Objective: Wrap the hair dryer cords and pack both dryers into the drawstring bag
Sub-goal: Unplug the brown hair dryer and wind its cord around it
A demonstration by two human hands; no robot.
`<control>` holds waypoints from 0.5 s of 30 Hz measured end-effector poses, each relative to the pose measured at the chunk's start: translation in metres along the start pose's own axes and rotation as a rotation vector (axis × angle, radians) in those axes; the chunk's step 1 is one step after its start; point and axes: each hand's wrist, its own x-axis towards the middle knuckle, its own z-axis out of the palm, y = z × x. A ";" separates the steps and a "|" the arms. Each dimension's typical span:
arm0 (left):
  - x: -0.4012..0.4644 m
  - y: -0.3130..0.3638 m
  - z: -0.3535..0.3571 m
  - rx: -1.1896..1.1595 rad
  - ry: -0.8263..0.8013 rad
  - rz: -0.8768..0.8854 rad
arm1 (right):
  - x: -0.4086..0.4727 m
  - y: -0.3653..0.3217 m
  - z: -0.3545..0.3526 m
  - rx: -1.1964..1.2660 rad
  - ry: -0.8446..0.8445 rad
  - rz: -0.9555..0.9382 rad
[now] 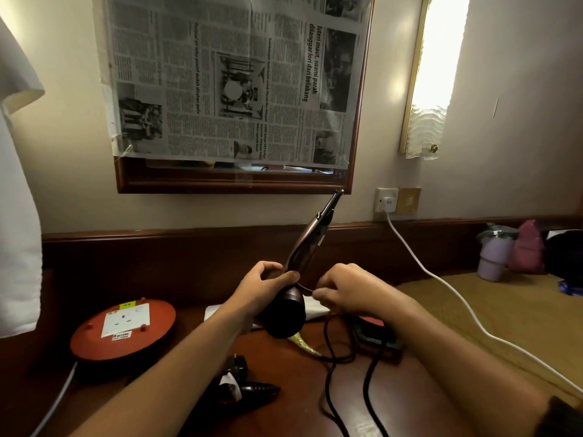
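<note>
A dark bronze hair dryer (285, 313) is held above the wooden desk, its folding handle (310, 241) pointing up toward the mirror frame. My left hand (263, 283) grips the dryer where the handle meets the body. My right hand (342, 288) pinches the black cord (328, 373) close to the dryer; the cord loops down over the desk toward me. Its black plug (236, 370) lies on the desk near the front. A red-and-black object (377, 331) lies behind the cord, partly hidden by my right arm. No drawstring bag can be made out.
An orange round socket unit (123, 329) sits at the desk's left. A white folded cloth (220, 310) lies behind the dryer. A white cable (441, 279) runs from the wall socket (386, 200) across the bed. A lilac bottle (493, 257) and pink bag (528, 247) stand far right.
</note>
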 end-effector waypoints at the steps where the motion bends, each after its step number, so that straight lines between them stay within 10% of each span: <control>1: 0.001 0.000 -0.003 0.016 0.008 -0.002 | -0.001 0.005 -0.003 0.041 -0.044 0.017; 15: -0.008 0.019 -0.023 0.360 -0.171 0.261 | 0.003 0.040 -0.034 0.965 -0.154 0.370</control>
